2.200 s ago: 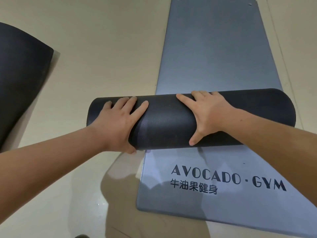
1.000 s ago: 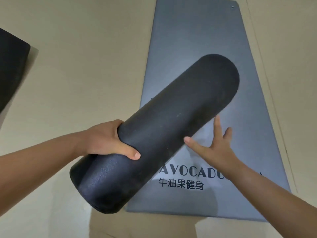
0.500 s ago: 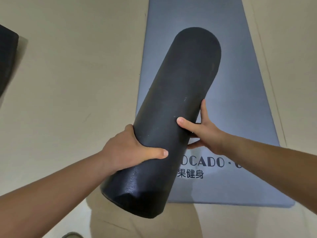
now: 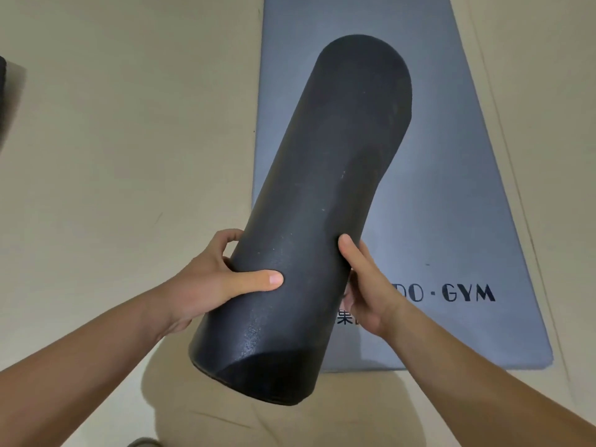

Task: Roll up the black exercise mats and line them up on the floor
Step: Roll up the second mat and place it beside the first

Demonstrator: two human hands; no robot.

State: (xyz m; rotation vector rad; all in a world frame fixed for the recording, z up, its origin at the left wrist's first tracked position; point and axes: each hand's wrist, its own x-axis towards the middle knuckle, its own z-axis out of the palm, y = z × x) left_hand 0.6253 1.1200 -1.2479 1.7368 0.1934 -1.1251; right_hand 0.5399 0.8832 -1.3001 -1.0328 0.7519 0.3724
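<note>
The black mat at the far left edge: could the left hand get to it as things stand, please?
Probably not yet: the left hand and right hand both grip the rolled mat, though bare floor lies between it and that black mat.

rolled mat (image 4: 325,201): black foam, matt, fine-grained | flat mat (image 4: 451,201): grey, smooth, matt | floor (image 4: 129,156): beige, smooth

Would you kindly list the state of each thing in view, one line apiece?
Black mat: rolled up, lifted, tilted, far end over the grey mat.
Grey mat: unrolled, flat on the floor.
Left hand: gripping the roll's left side.
Right hand: gripping its right side.
Second black mat: only a sliver at the left edge; state unclear.
</note>
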